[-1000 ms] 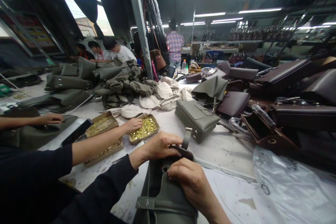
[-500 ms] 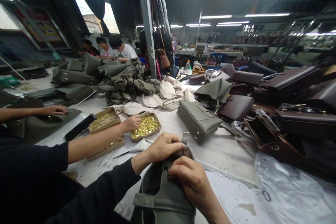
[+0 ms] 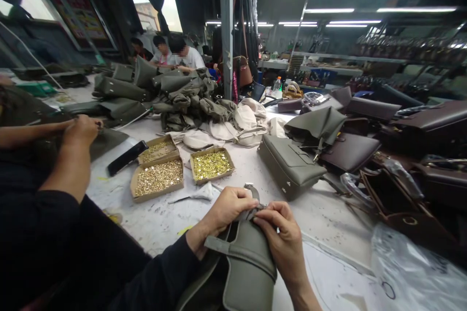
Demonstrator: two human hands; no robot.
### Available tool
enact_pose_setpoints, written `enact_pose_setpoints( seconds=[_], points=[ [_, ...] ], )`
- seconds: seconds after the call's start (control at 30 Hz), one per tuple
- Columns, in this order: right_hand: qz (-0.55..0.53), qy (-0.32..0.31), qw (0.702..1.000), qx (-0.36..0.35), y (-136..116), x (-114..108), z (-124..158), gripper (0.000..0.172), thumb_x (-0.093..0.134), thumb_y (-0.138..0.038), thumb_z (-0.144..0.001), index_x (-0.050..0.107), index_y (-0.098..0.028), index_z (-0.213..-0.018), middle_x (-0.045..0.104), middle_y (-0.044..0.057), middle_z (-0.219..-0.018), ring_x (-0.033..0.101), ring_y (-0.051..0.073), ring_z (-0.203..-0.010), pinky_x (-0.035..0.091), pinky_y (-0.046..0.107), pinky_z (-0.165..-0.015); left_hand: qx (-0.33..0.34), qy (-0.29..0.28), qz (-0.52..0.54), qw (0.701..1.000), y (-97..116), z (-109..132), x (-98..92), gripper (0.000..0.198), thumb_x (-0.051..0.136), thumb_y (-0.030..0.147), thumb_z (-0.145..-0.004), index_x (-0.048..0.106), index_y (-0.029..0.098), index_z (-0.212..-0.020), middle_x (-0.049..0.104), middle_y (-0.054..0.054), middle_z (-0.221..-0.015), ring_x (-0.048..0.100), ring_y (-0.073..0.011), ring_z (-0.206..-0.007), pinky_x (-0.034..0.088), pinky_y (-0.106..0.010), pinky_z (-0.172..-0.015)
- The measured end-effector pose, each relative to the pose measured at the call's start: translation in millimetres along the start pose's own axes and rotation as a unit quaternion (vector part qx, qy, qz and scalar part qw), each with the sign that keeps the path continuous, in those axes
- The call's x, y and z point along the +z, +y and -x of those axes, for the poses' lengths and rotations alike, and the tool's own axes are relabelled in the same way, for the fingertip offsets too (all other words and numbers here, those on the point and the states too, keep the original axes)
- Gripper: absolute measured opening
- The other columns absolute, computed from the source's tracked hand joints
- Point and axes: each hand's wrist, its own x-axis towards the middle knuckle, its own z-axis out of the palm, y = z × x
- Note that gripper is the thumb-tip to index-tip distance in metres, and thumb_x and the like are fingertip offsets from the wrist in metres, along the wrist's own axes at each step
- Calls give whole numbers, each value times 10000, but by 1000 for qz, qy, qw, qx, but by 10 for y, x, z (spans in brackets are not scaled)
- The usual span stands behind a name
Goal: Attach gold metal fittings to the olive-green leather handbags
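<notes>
A person's bare hands met over a grey-green bag (image 3: 251, 262) at the bottom centre of the frame. The left hand (image 3: 226, 209) pinched a short strap (image 3: 252, 192) at the bag's far end between thumb and fingers, while the right hand (image 3: 286, 235), just beside it, was closed on the same strap; whether a small fitting sat between the fingertips could not be told. Left of centre, cardboard trays (image 3: 160, 193) held coppery bits (image 3: 158, 177) and golden pieces (image 3: 211, 163), with a black oblong object (image 3: 127, 158) nearby. A co-worker's hand (image 3: 82, 129) showed at the left, and a second grey-green bag (image 3: 290, 163) rested right of centre, near brown bags (image 3: 352, 151).
</notes>
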Motion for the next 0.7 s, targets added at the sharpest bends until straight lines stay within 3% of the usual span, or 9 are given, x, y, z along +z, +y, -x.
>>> enact_pose_setpoints(
  seconds=[0.3,0.7],
  points=[
    [44,12,999,-29,54,-76,87,127,656,-227,-964,778,-262,-949,597,57,-1021,617,192,-975,548,287,-820,43,-8,-21,999,-18,47,54,327,761,416,-688,671,113,-604,531,18,-565,408,-100,-572,281,-246,-560],
    [52,55,997,-20,167,-130,190,81,715,-269,-932,796,-276,-932,576,45,-1011,603,187,-955,545,289,-784,58,-19,-63,996,-41,48,117,330,727,410,-749,646,126,-602,538,19,-573,437,-110,-585,310,-241,-560]
  ],
)
